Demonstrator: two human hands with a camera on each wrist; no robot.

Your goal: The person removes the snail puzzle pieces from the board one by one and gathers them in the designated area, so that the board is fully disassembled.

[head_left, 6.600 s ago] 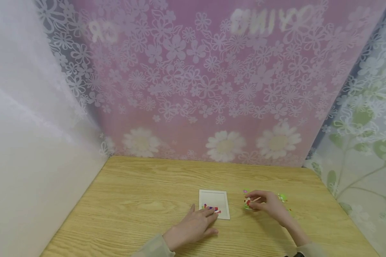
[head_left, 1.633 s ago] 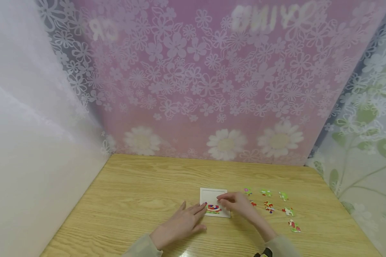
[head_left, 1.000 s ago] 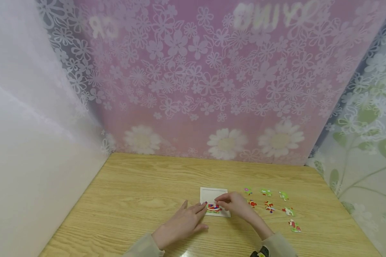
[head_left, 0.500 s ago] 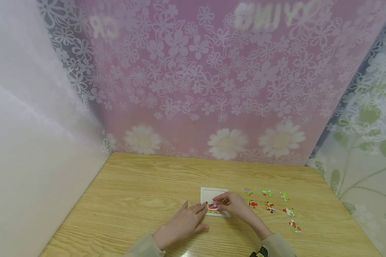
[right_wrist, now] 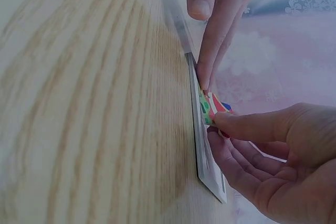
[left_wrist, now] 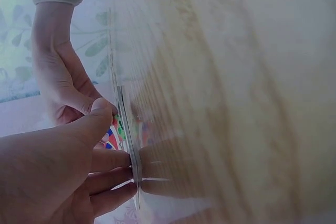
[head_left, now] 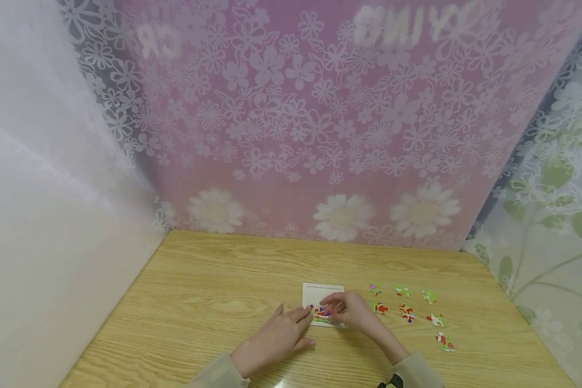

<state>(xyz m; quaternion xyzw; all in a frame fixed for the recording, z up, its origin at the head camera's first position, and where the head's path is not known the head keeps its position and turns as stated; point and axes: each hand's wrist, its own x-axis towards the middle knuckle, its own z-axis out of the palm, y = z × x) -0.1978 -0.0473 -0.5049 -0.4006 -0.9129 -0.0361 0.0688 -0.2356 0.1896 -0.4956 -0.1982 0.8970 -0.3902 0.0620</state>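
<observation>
A white puzzle tray [head_left: 320, 289] lies on the table. Joined red, blue and green jigsaw pieces [head_left: 322, 312] lie in its near left part. My left hand [head_left: 274, 337] rests with fairly straight fingers on the tray's left side; in the left wrist view its fingers [left_wrist: 113, 182] touch the tray edge. Over the tray's right half, my right hand [head_left: 356, 312] pinches a puzzle piece between thumb and fingers. That piece is mostly hidden from above. The right wrist view has the right thumb [right_wrist: 257, 126] against the colourful pieces [right_wrist: 212, 106].
Several loose puzzle pieces lie spread right of the tray, among them a red one [head_left: 381, 308], a green one [head_left: 429, 296] and a strawberry-patterned one [head_left: 445, 343]. A flowered pink curtain [head_left: 281, 134] hangs behind the wooden table [head_left: 213, 280].
My right hand has moved left from the loose pieces to the tray, bringing a puzzle piece. Lately it has only tilted and lowered slightly there. My left hand stays at the tray's left side.
</observation>
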